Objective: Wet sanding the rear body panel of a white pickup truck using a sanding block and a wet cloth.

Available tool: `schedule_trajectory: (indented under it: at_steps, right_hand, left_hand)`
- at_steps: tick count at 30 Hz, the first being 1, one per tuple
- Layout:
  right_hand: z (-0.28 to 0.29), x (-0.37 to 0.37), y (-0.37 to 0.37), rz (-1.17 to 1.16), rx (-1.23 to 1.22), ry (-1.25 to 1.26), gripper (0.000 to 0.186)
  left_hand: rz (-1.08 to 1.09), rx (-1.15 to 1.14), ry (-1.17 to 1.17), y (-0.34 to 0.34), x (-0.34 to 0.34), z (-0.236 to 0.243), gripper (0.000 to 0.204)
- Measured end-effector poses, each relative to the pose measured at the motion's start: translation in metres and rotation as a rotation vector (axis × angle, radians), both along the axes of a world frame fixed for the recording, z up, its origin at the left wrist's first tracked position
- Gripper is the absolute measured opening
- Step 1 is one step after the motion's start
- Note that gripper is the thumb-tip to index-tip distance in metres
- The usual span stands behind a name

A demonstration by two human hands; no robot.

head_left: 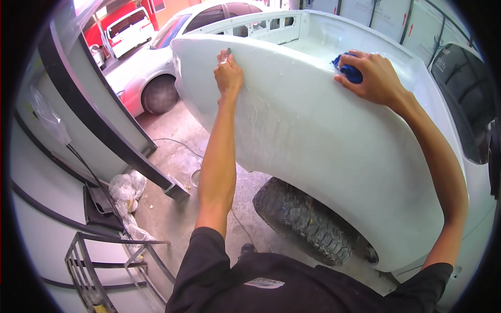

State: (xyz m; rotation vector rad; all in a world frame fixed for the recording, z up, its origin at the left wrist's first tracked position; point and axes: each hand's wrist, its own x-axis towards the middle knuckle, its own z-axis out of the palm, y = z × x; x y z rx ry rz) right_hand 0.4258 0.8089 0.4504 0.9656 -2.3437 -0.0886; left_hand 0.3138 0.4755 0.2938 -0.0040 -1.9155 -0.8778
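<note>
The white side panel (pixel 313 130) of a pickup bed fills the middle and right, streaked with wet runs. My left hand (pixel 227 75) is closed against the panel just below its top edge, on a small grey object (pixel 228 51) too small to name. Farther right, my right hand (pixel 377 78) grips a crumpled blue cloth (pixel 348 69) at the bed's top edge. The pickup's knobby tire (pixel 300 224) shows in the wheel arch below.
A white car (pixel 130 88) stands behind at upper left. Dark-framed panels (pixel 109 120), plastic bags (pixel 125 193) and a metal stand (pixel 94 266) line the left. A cable (pixel 177 142) crosses the floor (pixel 229 250). The pickup's cab window (pixel 456 99) is at right.
</note>
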Motion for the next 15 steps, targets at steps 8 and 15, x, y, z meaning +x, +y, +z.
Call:
schedule_trajectory:
  at_steps: [8, 15]
  right_hand:
    - [-0.011, -0.018, 0.005, 0.094, -0.248, -0.13, 0.029]
    - [-0.014, -0.023, 0.01, 0.033, -0.273, -0.155, 0.031]
  left_hand:
    - [-0.252, -0.008, 0.181, 0.025, 0.019, -0.001, 0.041]
    - [-0.222, -0.217, 0.329, 0.109, 0.06, -0.024, 0.041]
